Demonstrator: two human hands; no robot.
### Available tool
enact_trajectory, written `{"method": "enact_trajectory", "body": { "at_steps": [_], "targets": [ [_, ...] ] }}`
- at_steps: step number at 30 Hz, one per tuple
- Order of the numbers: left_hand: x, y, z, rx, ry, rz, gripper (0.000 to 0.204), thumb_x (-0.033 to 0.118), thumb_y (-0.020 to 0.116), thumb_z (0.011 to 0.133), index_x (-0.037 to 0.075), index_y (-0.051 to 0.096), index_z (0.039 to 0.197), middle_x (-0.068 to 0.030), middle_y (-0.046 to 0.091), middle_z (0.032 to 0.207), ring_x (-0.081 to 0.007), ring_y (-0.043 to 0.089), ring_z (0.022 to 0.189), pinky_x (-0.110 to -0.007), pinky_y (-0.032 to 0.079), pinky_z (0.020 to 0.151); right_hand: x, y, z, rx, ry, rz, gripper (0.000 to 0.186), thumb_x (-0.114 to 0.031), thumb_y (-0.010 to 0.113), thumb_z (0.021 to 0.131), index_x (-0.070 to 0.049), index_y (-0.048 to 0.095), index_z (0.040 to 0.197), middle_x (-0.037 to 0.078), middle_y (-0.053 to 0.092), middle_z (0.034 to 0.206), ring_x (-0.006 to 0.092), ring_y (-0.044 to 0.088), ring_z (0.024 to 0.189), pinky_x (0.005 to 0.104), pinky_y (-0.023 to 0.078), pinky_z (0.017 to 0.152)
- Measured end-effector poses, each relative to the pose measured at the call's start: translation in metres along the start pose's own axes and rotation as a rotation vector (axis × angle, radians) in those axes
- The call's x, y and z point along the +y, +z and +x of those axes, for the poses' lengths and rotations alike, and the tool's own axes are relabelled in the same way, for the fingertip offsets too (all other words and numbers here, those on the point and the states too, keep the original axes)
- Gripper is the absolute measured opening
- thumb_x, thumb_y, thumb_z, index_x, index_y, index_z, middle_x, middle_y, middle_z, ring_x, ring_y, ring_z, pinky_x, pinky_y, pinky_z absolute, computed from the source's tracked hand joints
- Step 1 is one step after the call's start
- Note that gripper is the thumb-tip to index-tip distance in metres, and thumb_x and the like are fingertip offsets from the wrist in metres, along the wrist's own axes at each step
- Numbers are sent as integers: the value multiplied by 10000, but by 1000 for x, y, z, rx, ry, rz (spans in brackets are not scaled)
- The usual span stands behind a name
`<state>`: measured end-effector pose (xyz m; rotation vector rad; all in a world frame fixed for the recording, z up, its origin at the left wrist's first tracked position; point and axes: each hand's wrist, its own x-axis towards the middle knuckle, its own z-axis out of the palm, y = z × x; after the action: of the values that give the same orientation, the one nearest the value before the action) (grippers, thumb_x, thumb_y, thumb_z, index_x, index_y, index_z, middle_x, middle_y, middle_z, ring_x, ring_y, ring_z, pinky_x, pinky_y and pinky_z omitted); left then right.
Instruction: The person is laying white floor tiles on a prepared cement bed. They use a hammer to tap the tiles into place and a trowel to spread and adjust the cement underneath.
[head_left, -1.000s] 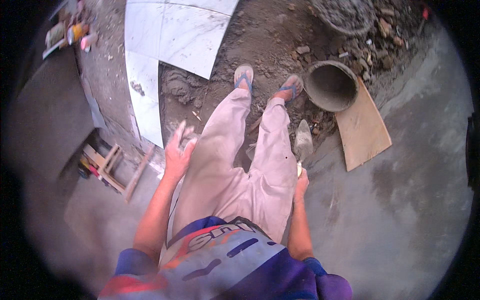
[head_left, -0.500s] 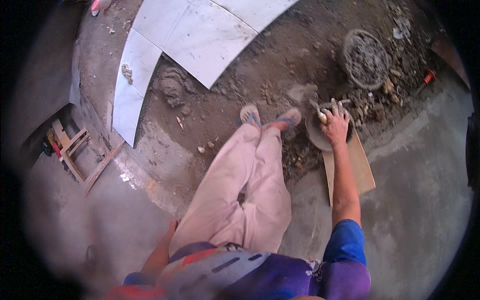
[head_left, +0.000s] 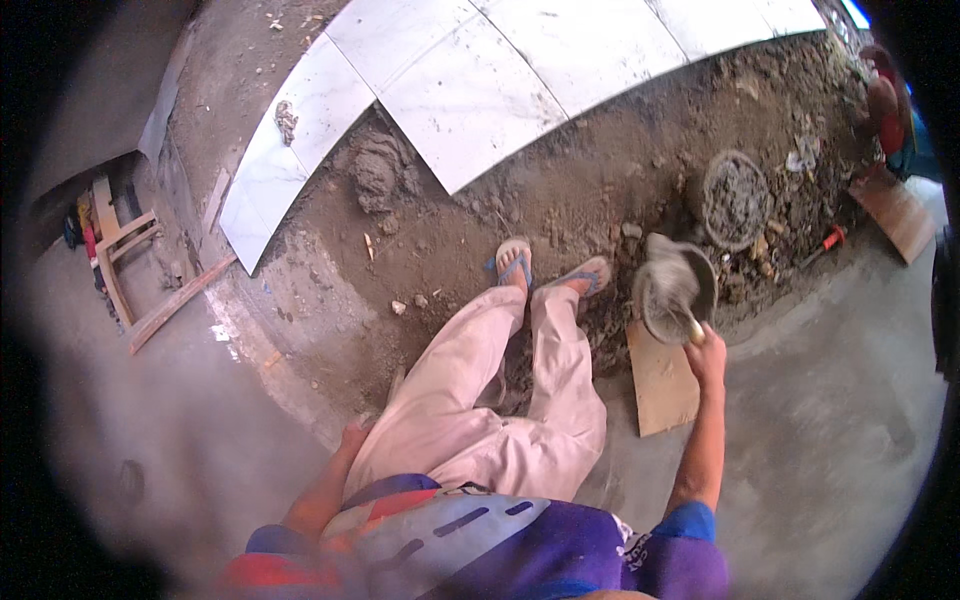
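My right hand (head_left: 706, 345) grips the pale handle of a trowel (head_left: 672, 280), its blade motion-blurred over the mouth of a round, mortar-stained bucket (head_left: 708, 285). A tan board (head_left: 657, 390) lies under and below that bucket. My left hand (head_left: 355, 432) hangs beside my left thigh (head_left: 395, 420), its fingers mostly hidden. My sandalled feet are on rough soil, just above the trousered legs.
White marble-patterned tiles (head_left: 470, 110) curve across the top. A mortar heap (head_left: 375, 172), a second bucket of mixture (head_left: 735, 205) and rubble lie on soil. Wooden frames (head_left: 128, 240) are at left. A person (head_left: 885, 100) and another board (head_left: 890, 210) are at far right.
My right hand rose from beside my thigh to the bucket with the trowel, then shifted lower as the blade blurred. The view has swung, revealing more tiles and a person at right.
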<state>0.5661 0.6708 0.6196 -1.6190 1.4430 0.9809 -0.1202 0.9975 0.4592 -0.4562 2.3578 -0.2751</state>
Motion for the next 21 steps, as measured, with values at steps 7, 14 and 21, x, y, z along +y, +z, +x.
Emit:
{"method": "enact_trajectory", "body": {
  "at_steps": [7,14,21],
  "targets": [
    [62,13,9,292,-214,-202,753,394,671,906,-81,424,1434,-250,679,1145,-338,654,1082,-403,495,940,117,-83,37,577,327,808,157,-89,707,834,-48,592,931,2,576,839,139,518,708,298,423,645],
    [203,-5,80,448,-75,-488,723,314,609,978,-55,287,1509,-268,538,1390,-307,559,1261,-376,433,1057,132,-63,93,795,291,361,225,-132,778,808,-67,563,794,-6,531,711,130,472,615,343,424,585],
    [318,23,268,401,187,-927,739,272,603,975,-65,232,1518,-245,559,1373,-296,555,1276,-350,438,1061,-117,112,66,307,410,746,251,-243,792,877,-122,576,831,-52,481,641,60,414,503,253,350,460]
  ]
}}
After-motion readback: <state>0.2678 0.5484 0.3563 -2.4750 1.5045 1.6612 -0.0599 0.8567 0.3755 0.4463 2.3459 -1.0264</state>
